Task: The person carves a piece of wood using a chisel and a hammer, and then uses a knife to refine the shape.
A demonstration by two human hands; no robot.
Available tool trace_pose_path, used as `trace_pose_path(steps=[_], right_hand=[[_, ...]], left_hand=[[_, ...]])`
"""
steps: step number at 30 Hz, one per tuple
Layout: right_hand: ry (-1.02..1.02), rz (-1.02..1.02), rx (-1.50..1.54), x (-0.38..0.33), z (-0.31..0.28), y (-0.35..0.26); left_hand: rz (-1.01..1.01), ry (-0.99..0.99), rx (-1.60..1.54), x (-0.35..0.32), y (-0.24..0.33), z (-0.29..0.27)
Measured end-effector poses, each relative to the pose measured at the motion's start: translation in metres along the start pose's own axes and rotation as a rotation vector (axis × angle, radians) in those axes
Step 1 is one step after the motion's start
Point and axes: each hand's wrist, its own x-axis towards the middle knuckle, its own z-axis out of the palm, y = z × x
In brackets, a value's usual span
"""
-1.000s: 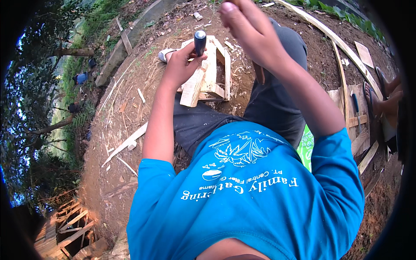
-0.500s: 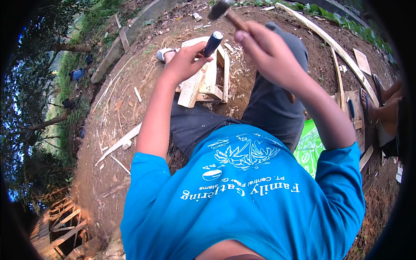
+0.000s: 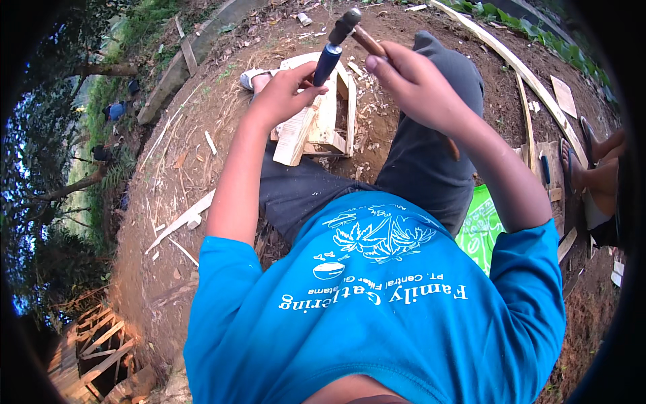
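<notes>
Hammer head meets chisel butt above the wooden frame [image 3: 330, 114]!
Left hand [image 3: 286, 94] clenched round the blue-handled chisel [image 3: 328, 62]; right hand [image 3: 414, 84] grips the hammer [image 3: 353, 30] mid-handle. Rigid, top-heavy steel; hold both low.

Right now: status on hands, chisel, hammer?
Left hand shut on chisel, tip hidden in wooden frame. Right hand shut on hammer, head meeting chisel top.

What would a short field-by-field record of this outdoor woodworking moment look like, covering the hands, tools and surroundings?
Left hand: wrapped around a blue-handled chisel, held upright over the work
Right hand: grips a wooden-handled hammer, its head at the chisel's top
Workpiece: pale wooden frame on bare soil
Ground: wood chips and scrap slats
Nearby: another person's sandalled foot at the right edge
</notes>
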Motion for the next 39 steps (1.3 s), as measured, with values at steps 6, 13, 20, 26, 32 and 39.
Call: trace_pose_path(steps=[6,13,20,26,32,39], right_hand=[[0.152,-0.046,0.462,0.007,-0.016,-0.009],[0.035,0.026,0.414,-0.002,-0.009,0.001],[-0.009,0.057,0.451,-0.004,-0.007,-0.004],[0.049,-0.069,0.368,-0.003,-0.006,-0.017],[0.108,-0.352,0.181,0.006,0.002,-0.036],[0.094,-0.336,0.063,0.013,-0.007,-0.046]], left_hand=[[-0.086,0.122,-0.157,-0.006,-0.012,-0.003],[-0.002,0.29,-0.366,-0.022,0.004,-0.008],[-0.039,0.179,-0.205,-0.022,0.006,-0.008],[-0.025,0.151,-0.185,-0.021,0.002,-0.003],[0.036,0.153,-0.195,-0.02,-0.002,0.0],[0.047,0.165,-0.122,-0.019,-0.008,0.001]])
